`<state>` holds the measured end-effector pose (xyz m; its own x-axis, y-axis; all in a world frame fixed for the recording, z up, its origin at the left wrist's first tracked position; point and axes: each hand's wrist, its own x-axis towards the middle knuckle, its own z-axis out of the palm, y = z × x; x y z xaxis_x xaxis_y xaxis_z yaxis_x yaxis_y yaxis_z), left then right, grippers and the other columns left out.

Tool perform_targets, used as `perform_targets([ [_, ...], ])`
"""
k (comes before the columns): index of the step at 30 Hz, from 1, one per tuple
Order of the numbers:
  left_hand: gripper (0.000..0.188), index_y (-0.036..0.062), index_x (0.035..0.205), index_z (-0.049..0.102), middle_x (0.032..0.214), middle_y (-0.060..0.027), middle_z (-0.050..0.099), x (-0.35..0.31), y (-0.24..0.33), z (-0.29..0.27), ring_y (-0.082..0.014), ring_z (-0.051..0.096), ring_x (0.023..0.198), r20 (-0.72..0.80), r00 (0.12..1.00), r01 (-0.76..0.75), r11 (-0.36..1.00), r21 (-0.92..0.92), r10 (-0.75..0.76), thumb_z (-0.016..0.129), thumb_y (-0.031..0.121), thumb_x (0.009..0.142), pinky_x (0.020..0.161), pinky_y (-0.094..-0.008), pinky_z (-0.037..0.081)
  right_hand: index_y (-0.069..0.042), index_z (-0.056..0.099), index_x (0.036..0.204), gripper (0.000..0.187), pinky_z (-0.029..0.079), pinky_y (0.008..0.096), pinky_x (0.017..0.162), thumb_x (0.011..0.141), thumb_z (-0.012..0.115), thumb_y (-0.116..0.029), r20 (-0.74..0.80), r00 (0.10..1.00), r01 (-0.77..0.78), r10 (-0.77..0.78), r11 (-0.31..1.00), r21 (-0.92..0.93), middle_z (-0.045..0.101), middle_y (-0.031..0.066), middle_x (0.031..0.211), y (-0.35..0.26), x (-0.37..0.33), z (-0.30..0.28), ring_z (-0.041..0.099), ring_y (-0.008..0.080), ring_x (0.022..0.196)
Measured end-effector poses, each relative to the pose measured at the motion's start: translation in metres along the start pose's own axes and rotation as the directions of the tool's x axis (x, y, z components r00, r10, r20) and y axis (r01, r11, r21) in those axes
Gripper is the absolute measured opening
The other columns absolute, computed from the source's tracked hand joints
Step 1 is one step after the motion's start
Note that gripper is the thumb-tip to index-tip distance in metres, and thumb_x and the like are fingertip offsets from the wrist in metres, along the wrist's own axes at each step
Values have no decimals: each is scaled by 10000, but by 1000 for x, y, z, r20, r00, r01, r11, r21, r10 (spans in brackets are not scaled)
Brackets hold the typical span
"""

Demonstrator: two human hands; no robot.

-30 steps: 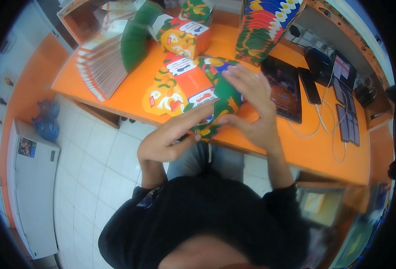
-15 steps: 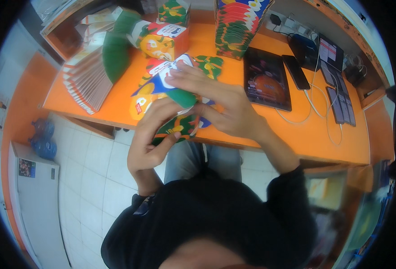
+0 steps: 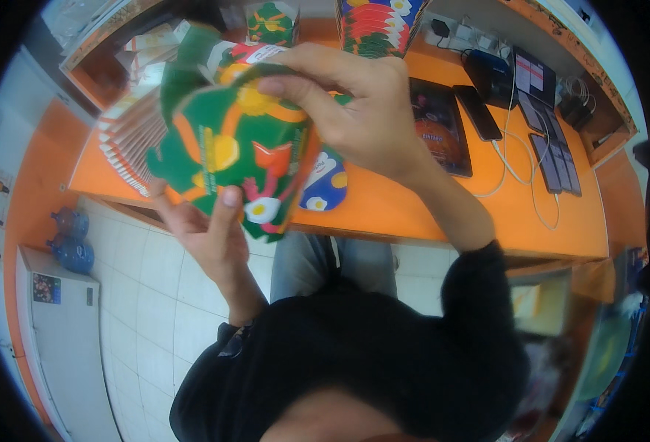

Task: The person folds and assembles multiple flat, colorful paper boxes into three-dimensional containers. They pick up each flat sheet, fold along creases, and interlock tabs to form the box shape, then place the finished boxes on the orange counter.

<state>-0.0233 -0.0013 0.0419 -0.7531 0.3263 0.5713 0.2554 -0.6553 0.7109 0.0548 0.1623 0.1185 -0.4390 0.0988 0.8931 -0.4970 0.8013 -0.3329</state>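
Note:
A green cardboard food box [image 3: 225, 147], printed with egg and yellow shapes, is raised above the near edge of the desk, tilted and partly folded. My left hand [image 3: 211, 232] grips its lower edge, the thumb across the printed face. At the top edge, my right hand [image 3: 365, 107] pinches the card between thumb and fingers. A blue printed card piece [image 3: 326, 184] lies on the desk just beyond the box. To the left, flat cartons [image 3: 126, 147] are fanned out in a pile, partly hidden by the held box.
A stack of nested boxes [image 3: 375, 28] stands at the back of the orange desk [image 3: 406, 210], with a formed green box [image 3: 269, 23] left of it. Rightward lie a tablet [image 3: 443, 129], a phone [image 3: 478, 112], more dark devices [image 3: 555, 158] and white cables.
The card between my hands has been lifted and turned, its green face now opened toward me. My left hand has moved left and down; my right hand has risen to the top edge.

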Motion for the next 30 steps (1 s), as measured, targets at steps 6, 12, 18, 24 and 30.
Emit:
perform_targets([
  [6,464,-33,1290,440,1189,-136,590,-12,-7,3,-206,611,1034,-50,991,126,991,-49,-128,644,60,883,880,-334,499,-58,659,1142,293,562,285,727,850,644,-36,178,983,-68,38,985,162,708,116,996,-3,5,27,709,210,858],
  [12,372,-26,1241,499,1138,-110,613,-6,-13,-4,-178,614,1003,-127,977,152,976,-158,-173,627,94,912,861,-304,498,-62,667,1105,258,561,271,791,860,613,-4,140,990,-58,26,972,230,698,101,1047,3,7,43,699,226,922],
  [18,344,-27,1230,508,1126,-111,614,-4,-16,-6,-174,628,982,-225,930,239,943,-232,-291,559,188,966,824,-307,524,-36,667,1075,219,543,260,834,871,605,11,213,966,-218,145,902,374,703,94,1057,15,5,40,681,194,983],
  [24,366,-12,1255,478,1165,-107,595,1,-15,-5,-167,622,1008,-145,943,251,924,-287,-301,552,210,973,847,-282,517,-2,660,1119,248,531,260,846,873,627,-10,316,921,-328,228,891,313,703,106,1058,30,8,35,668,159,988],
  [30,464,-14,1335,415,1260,-154,572,4,-14,-10,-236,610,1098,-2,921,358,849,-389,-390,386,330,1025,928,-372,506,-32,716,1028,223,543,273,831,820,651,16,190,981,-23,-31,961,274,719,76,1015,39,0,44,690,171,949],
])
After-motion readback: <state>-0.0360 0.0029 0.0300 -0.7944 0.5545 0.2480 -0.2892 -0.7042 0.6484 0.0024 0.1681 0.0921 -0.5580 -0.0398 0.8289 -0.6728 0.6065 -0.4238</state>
